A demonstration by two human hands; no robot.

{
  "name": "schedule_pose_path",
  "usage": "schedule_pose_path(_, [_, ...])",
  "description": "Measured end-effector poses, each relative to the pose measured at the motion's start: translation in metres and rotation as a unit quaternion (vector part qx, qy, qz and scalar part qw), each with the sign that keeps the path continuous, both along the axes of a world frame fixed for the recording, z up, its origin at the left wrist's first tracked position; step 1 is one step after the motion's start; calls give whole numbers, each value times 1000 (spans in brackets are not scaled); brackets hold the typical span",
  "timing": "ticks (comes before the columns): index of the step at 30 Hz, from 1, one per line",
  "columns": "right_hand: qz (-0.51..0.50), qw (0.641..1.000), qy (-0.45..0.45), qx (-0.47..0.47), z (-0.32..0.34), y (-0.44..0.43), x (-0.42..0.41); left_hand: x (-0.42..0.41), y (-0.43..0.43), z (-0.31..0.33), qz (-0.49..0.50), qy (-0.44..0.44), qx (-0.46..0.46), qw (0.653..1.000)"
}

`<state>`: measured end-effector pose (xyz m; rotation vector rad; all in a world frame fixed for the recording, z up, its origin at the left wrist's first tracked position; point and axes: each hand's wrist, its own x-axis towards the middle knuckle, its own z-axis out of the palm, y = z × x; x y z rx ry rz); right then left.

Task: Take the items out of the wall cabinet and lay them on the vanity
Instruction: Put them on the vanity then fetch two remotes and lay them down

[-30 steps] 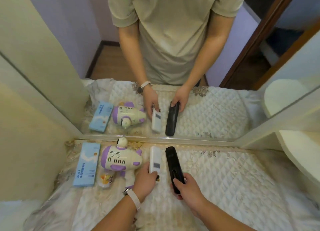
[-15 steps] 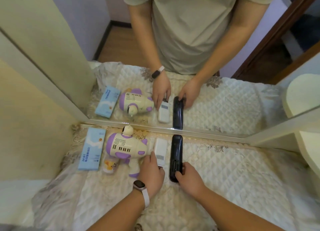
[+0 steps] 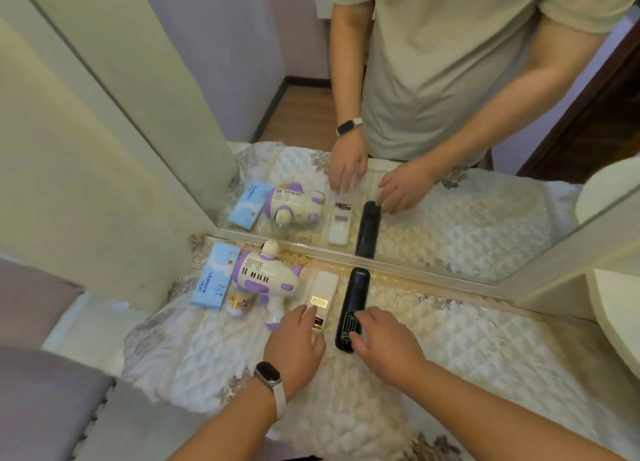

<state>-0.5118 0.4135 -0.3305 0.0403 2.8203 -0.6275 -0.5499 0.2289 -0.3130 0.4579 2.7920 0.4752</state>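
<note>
I see my left hand point(image 3: 294, 339) spread loose, fingertips on the white remote point(image 3: 322, 292). My right hand point(image 3: 384, 339) lies open against the black remote point(image 3: 353, 298), both flat on the quilted vanity point(image 3: 485, 349).

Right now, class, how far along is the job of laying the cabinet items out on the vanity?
Done: the blue box, the purple-and-white toy, the white remote and the black remote lie in a row on the quilted vanity cover by the mirror. In hand: the left hand touches the white remote and the right hand the black one. Left: the cabinet is out of view, so unknown.
</note>
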Motion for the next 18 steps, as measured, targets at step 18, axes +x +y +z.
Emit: schedule_pose_path(18, [400, 894, 204, 13, 68, -112, 30, 161, -115, 76, 196, 167, -108, 960])
